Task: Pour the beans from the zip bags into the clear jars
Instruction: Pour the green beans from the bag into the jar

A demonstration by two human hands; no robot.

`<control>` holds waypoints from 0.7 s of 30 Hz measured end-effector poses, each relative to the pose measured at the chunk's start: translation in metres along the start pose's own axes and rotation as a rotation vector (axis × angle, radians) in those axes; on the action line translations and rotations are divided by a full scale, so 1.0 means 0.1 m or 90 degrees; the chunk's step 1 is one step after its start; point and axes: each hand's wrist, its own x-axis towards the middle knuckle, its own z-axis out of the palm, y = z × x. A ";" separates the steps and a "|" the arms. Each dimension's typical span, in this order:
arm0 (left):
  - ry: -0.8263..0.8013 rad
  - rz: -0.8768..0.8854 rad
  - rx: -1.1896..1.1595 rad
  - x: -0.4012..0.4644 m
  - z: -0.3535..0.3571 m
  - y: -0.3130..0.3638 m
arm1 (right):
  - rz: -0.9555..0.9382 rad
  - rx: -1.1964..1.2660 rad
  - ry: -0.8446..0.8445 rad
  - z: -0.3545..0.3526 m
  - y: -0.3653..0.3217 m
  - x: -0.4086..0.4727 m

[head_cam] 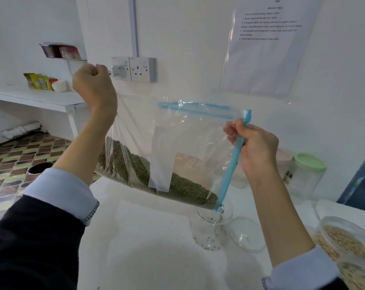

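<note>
A clear zip bag (190, 143) with a blue zip strip hangs tilted over the white table. Green beans (183, 189) lie along its lower edge. My left hand (93, 84) grips the bag's raised bottom corner, high at the left. My right hand (255, 147) pinches the blue zip edge at the right. The bag's lowest corner points into an open clear jar (213, 227). A few green beans lie on the jar's bottom and several are falling into it. A clear lid (247, 234) lies just right of the jar.
Clear jars of pale beans (345, 241) stand at the right edge of the white table (146, 248). A green-lidded jar (307, 172) and another jar stand by the wall. A wall socket (135, 69) and a taped paper sheet (267, 38) are behind. A shelf with packets is at the left.
</note>
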 end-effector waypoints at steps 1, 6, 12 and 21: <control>0.001 -0.007 0.002 0.00 0.00 0.00 | 0.001 -0.003 -0.012 0.01 0.00 0.00; 0.001 -0.017 -0.028 -0.01 -0.02 0.01 | -0.005 -0.008 -0.012 0.01 -0.04 0.02; 0.001 -0.025 -0.028 0.00 -0.03 -0.02 | -0.009 -0.024 -0.063 0.02 -0.02 0.06; 0.044 0.004 0.051 0.02 -0.07 -0.06 | -0.017 -0.023 -0.070 0.05 -0.04 0.07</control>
